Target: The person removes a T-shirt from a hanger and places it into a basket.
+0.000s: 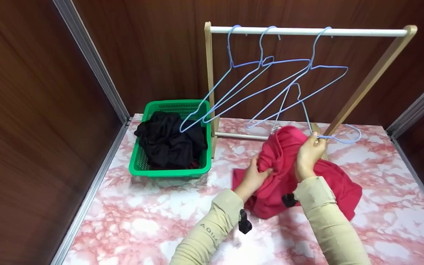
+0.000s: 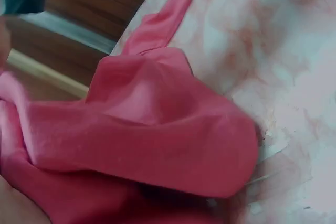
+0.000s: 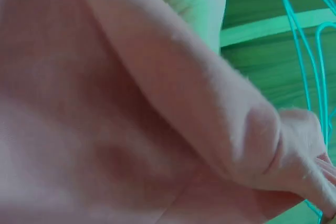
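Note:
My right hand (image 1: 309,154) pinches a blue wire hanger (image 1: 339,140) near the base of its hook, which points right. A red garment (image 1: 271,206) is bunched around the hanger and hides the hanger's body. On the garment's left side, my left hand (image 1: 254,178) grips a gathered fold, thumb on top. The rest of the cloth spreads over the tabletop under both forearms. In the left wrist view, the red cloth (image 2: 157,145) drapes across the marbled surface. Close folds of the garment (image 3: 131,103) fill most of the right wrist view.
A wooden rack with a white rail (image 1: 293,31) stands at the back; three blue wire hangers (image 1: 230,51) hang from it. Left of the rack, a green basket (image 1: 134,162) holds black clothes (image 1: 171,143). Brown panels (image 1: 31,110) enclose the marbled tabletop (image 1: 134,224).

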{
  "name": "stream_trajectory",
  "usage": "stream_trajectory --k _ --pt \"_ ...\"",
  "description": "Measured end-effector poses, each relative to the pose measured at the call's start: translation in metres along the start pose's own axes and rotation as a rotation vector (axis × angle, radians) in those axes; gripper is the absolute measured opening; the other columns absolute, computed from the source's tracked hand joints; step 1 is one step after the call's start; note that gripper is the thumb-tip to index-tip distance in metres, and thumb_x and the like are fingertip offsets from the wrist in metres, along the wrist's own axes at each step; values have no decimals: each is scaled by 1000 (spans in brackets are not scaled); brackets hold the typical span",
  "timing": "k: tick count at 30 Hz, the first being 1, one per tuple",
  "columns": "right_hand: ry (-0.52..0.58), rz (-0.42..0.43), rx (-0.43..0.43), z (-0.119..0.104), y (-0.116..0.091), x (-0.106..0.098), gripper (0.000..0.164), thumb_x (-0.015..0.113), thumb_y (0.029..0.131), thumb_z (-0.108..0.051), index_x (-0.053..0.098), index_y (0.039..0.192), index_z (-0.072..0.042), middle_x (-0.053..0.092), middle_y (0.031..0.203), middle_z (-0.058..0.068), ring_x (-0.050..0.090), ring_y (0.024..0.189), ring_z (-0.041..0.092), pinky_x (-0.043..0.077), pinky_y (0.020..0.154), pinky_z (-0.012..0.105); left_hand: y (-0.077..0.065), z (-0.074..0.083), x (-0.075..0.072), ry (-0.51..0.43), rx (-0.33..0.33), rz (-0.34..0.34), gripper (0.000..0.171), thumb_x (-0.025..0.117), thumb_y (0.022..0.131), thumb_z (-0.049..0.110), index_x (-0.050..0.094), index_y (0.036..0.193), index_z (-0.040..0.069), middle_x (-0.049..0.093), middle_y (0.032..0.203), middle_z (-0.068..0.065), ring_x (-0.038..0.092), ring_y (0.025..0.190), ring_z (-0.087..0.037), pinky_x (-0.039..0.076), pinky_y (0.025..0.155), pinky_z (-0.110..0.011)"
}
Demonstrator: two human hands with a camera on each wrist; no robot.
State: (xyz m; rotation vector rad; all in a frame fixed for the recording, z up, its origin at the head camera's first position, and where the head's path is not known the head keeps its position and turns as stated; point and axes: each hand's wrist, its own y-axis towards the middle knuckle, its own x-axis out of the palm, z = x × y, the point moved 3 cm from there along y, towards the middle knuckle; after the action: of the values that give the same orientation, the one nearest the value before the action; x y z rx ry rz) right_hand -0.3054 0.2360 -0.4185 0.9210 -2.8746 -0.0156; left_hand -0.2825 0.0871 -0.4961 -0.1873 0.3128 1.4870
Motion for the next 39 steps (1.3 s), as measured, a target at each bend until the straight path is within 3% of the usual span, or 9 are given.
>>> stream_trajectory --k 2,5,8,11,18,23,27,32,39 --pt "-22 -30 3 1 1 0 16 41 99 -12 50 88 -5 41 82 -1 40 87 13 34 81 19 3 -1 -5 -24 26 -15 35 66 80 7 58 113 1 70 90 -11 63 84 -12 49 78 -21" --pt "-104 -144 18 3 3 0 19 38 100 -14 52 95 -2 42 79 -4 41 83 9 34 78 17 8 0 -16 5 81 45 9 63 80 2 62 88 -2 57 64 -4 49 63 -9 42 60 -18" --pt "-132 -309 46 3 6 2 20 38 100 -15 53 96 -2 48 68 -12 48 71 -1 41 71 11 10 0 -26 118 139 117 10 61 86 5 59 80 -2 55 62 -8 56 62 -19 44 58 -26" --pt "-154 -414 30 -1 5 4 25 41 99 -15 57 99 4 51 60 -17 52 57 -7 46 60 9 11 0 -33 271 169 148 16 54 93 12 63 91 -1 67 78 -17 67 80 -31 52 69 -37" --pt "-219 -336 -87 -8 3 6 28 44 98 -15 60 104 7 47 64 -19 46 58 -9 41 60 9 14 -1 -44 435 237 180 21 46 98 16 62 95 3 69 79 -19 69 79 -34 52 65 -43" --pt "-150 -296 -35 -10 11 5 21 39 100 -16 56 97 -4 53 52 -27 51 49 -10 42 53 9 13 -1 -49 536 253 168 19 44 99 21 57 96 7 68 75 -17 69 74 -33 50 59 -43" --pt "-43 -317 54 -15 24 2 16 33 102 -17 46 94 -13 56 45 -19 58 46 -5 47 48 11 13 -4 -54 563 254 169 21 43 100 24 55 95 8 68 74 -15 68 73 -31 50 57 -42" --pt "43 -380 137 -25 42 0 8 28 102 -11 33 98 -16 52 54 -10 55 46 -2 48 52 11 14 -12 -63 557 255 218 20 43 100 23 51 92 6 66 71 -17 67 68 -34 49 55 -43" --pt "72 -469 193 -50 61 -3 19 27 97 3 28 106 -13 47 63 -4 50 54 3 48 58 12 13 -13 -63 568 307 207 17 44 99 21 50 91 7 66 73 -16 68 70 -33 50 56 -43"
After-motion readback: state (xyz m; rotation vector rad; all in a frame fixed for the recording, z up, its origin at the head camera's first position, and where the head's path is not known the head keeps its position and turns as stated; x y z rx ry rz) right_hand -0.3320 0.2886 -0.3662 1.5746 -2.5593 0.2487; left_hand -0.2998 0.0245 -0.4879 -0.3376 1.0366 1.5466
